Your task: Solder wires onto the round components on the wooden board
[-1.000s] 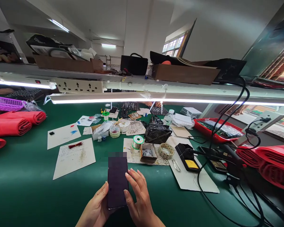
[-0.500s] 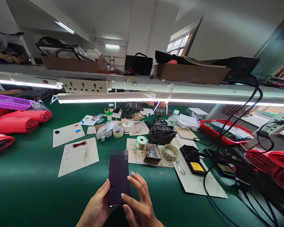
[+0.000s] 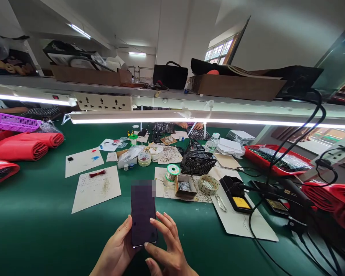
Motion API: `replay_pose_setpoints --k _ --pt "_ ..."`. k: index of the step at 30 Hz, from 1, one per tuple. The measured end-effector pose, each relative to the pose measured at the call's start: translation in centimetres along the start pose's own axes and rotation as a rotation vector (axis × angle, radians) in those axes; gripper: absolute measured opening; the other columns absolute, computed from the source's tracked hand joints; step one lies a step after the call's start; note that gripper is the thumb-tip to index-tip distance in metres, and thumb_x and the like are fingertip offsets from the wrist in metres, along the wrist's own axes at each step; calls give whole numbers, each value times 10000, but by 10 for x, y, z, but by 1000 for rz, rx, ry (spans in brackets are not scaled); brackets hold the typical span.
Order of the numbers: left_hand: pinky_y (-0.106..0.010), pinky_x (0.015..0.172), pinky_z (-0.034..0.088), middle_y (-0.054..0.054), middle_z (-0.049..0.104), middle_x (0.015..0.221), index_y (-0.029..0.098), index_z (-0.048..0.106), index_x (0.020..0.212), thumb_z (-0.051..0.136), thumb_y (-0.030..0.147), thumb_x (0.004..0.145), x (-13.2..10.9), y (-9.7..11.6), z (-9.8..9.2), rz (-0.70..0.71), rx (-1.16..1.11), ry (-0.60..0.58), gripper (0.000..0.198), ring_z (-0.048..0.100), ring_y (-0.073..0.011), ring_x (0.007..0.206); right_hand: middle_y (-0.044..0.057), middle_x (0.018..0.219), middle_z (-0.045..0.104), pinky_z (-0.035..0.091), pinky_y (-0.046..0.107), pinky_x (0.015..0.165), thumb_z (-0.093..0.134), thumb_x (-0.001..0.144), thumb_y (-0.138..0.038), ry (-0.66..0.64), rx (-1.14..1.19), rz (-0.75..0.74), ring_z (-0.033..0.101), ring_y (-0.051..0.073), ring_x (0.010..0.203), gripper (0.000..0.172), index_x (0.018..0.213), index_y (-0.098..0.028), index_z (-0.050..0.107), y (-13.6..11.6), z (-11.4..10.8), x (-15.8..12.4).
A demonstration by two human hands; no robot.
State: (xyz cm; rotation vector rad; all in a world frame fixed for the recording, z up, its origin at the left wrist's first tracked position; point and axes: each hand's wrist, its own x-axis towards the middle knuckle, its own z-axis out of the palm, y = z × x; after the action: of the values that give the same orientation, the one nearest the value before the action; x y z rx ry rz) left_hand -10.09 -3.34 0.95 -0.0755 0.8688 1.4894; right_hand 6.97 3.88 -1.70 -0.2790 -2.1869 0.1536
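Observation:
A dark-screened phone (image 3: pixel 143 218) stands tilted up above the green table, its top blurred out. My left hand (image 3: pixel 117 243) grips it from the left, thumb along the side edge and the other fingers hidden behind. To the right of the phone, my right hand (image 3: pixel 169 247) has its fingers apart, holding nothing. Its index fingertip is at the phone's bottom edge; whether it touches the glass I cannot tell. Beyond the phone is a sheet of card (image 3: pixel 99 195) with a bundle of dark red wires (image 3: pixel 97 173) on it.
A solder spool (image 3: pixel 172 172), a small box of metal parts (image 3: pixel 185 186) and a black fan (image 3: pixel 197 163) stand beyond my hands. At right are a soldering iron stand (image 3: pixel 235 195) and loose black cables. Red rolls (image 3: pixel 21 151) lie left. Another person's hands (image 3: pixel 191 125) show beyond the lamp.
My right index finger has slid from the lower screen to the phone's bottom edge. The phone and both hands sit slightly further left in view.

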Motion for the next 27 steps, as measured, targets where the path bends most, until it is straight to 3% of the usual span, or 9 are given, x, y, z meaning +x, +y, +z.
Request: replay_pose_setpoints --k 10,15,20,27 --pt "-369 806 592 -142 781 1126 124 728 1136 493 313 1036 1 0 -2 -17 -27 -18 318 750 -242 916 95 1492 513 467 624 1084 591 935 -306 -19 27 5 471 370 1413 179 1078 -262 689 2 -3 3" --pt "-377 816 594 -142 775 1150 124 710 1192 504 303 1032 -3 2 1 -21 -14 14 316 748 -242 930 118 1496 506 485 593 1088 539 941 -167 21 0 136 447 348 1435 395 1323 -244 603 5 -5 1" --pt "-357 798 596 -118 789 1089 139 727 1164 473 295 1045 -4 3 5 -16 -4 22 321 746 -221 887 135 1386 609 538 487 1074 481 1015 -188 35 9 324 557 280 1340 433 1447 -210 510 9 2 -9" --pt "-379 837 605 -120 779 1129 125 676 1252 528 270 1031 9 10 -9 57 45 -6 304 745 -223 933 95 1280 702 581 474 1025 471 1054 -299 24 -17 365 653 272 1224 378 1422 -239 529 13 8 -13"
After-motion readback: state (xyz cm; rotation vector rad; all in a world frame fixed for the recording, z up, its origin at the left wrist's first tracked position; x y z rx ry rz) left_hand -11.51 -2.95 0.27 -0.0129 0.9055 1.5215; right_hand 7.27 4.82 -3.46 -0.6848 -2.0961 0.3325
